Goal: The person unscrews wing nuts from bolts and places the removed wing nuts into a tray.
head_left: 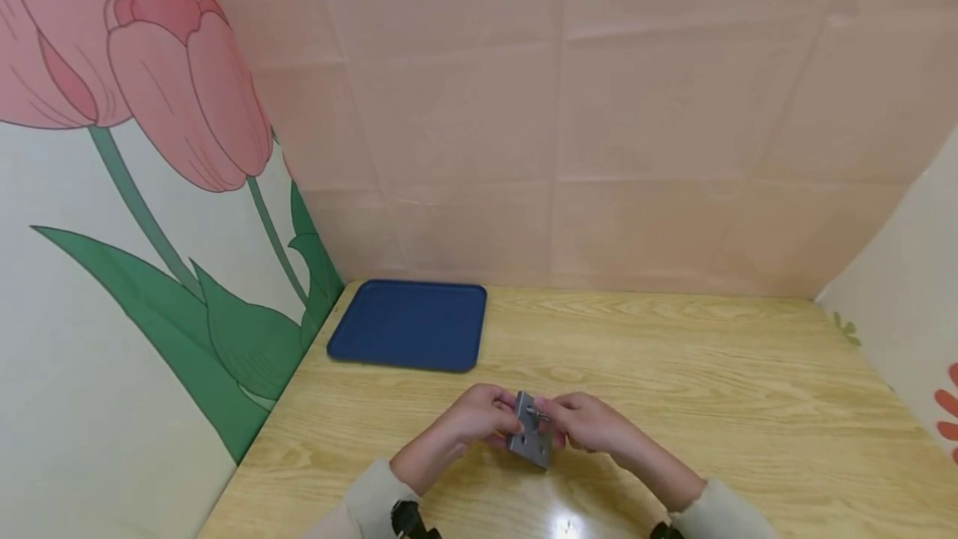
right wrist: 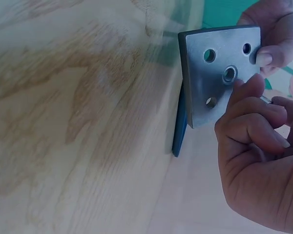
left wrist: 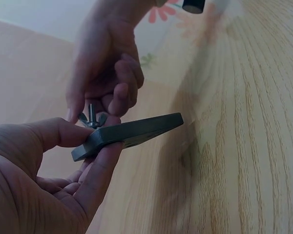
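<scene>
Centrally, two bare hands meet over the near part of a wood-grained bench (head_left: 711, 389), with a grey metal plate (head_left: 533, 446) between them, tilted and held in front of the person. The left hand (head_left: 477, 418) grips one edge of the plate, its thumb on one face and its other fingers (left wrist: 101, 175) on the opposite face. The right hand (head_left: 590, 422) faces it from the other side, its fingers curled, with thumb and finger pinching a small metal wing nut (left wrist: 102, 120) that has a straight stem. The wing nut lies close against the plate; whether it sits in a hole cannot be told. As the right wrist view shows, the plate is squarish, with round holes near three visible corners and a ringed hole at the middle; the fourth corner is hidden behind the right hand.

Beyond the hands, toward the back left of the bench, a blue tray (head_left: 410, 324) lies flat, well apart from the plate. A creased peach cloth (head_left: 599, 123) hangs behind the bench. Pink tulips (head_left: 190, 90) with green leaves decorate the left wall (head_left: 60, 339). Pale sleeves (head_left: 382, 496) cover both forearms.
</scene>
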Available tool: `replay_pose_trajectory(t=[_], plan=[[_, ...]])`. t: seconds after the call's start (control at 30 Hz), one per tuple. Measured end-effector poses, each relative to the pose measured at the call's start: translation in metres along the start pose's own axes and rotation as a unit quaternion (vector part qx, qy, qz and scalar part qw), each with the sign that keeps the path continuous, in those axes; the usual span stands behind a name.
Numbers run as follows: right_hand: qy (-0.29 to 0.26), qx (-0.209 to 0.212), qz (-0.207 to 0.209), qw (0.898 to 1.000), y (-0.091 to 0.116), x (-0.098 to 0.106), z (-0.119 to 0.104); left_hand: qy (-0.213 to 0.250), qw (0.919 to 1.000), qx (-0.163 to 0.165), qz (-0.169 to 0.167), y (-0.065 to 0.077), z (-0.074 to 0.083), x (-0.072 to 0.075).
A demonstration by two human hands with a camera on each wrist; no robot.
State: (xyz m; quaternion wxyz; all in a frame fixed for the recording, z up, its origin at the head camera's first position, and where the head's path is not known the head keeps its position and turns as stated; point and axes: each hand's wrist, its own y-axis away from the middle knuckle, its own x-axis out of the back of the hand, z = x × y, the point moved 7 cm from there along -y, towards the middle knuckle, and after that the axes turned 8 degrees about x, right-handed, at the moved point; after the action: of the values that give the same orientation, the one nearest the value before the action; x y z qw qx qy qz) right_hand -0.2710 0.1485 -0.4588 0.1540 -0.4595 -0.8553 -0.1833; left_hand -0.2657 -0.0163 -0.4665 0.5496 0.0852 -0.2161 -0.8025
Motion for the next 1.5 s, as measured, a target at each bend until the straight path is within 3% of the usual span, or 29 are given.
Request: replay_pose_trajectory(t=[0.13, 0.2, 0.27, 0.37, 0.43, 0.5, 0.57, 0.7, 0.77, 0.83, 0.93, 0.97, 1.03, 1.17, 1.23, 1.33, 1.5], plan=[[0.106, 0.065, 0.018, 0.992, -0.001, 0.001, -0.011, 0.0, 1.0, 0.002, 0.0, 0.001, 0.0, 0.001], [0.201, 0.122, 0.032, 0.971, 0.001, 0.001, -0.021, 0.0, 1.0, 0.002, 0.001, 0.001, 0.0, 0.001], [0.313, 0.191, 0.05, 0.929, 0.004, -0.001, -0.033, -0.001, 1.0, -0.001, 0.003, 0.0, 0.0, 0.001], [0.454, 0.272, 0.079, 0.844, 0.012, -0.007, -0.046, -0.003, 1.0, -0.002, 0.005, -0.001, 0.0, 0.001], [0.515, 0.313, 0.096, 0.792, 0.017, -0.01, -0.053, -0.005, 1.0, 0.0, 0.006, -0.001, -0.001, 0.002], [0.542, 0.338, 0.103, 0.762, 0.02, -0.013, -0.056, -0.006, 1.0, 0.002, 0.007, -0.002, -0.001, 0.002], [0.552, 0.352, 0.109, 0.748, 0.022, -0.013, -0.058, -0.006, 0.9999, 0.004, 0.008, -0.002, -0.001, 0.002], [0.551, 0.363, 0.117, 0.743, 0.024, -0.014, -0.059, -0.005, 0.9999, 0.004, 0.009, -0.002, -0.001, 0.002], [0.546, 0.366, 0.12, 0.744, 0.024, -0.013, -0.059, -0.005, 0.9999, 0.004, 0.009, -0.002, -0.001, 0.002], [0.539, 0.361, 0.121, 0.751, 0.024, -0.013, -0.059, -0.005, 0.9999, 0.003, 0.009, -0.002, -0.001, 0.002], [0.517, 0.334, 0.128, 0.777, 0.022, -0.009, -0.059, -0.005, 0.9999, 0.002, 0.01, -0.003, -0.001, 0.002], [0.501, 0.316, 0.127, 0.795, 0.021, -0.007, -0.058, -0.004, 0.9999, 0.003, 0.01, -0.002, -0.001, 0.002], [0.45, 0.267, 0.123, 0.843, 0.017, -0.001, -0.054, -0.005, 0.9999, 0.004, 0.012, -0.002, -0.001, 0.003], [0.303, 0.146, 0.117, 0.934, 0.009, 0.012, -0.039, -0.007, 0.9999, 0.007, 0.014, -0.003, 0.0, 0.003], [0.238, 0.094, 0.113, 0.96, 0.007, 0.018, -0.031, -0.007, 0.9999, 0.007, 0.013, -0.004, -0.001, 0.003], [0.157, 0.037, 0.098, 0.982, 0.005, 0.021, -0.019, -0.007, 0.9999, 0.007, 0.013, -0.005, -0.001, 0.002], [0.038, -0.016, 0.051, 0.998, 0.0, 0.014, 0.0, -0.004, 0.9999, 0.004, 0.015, -0.006, -0.001, 0.001]])
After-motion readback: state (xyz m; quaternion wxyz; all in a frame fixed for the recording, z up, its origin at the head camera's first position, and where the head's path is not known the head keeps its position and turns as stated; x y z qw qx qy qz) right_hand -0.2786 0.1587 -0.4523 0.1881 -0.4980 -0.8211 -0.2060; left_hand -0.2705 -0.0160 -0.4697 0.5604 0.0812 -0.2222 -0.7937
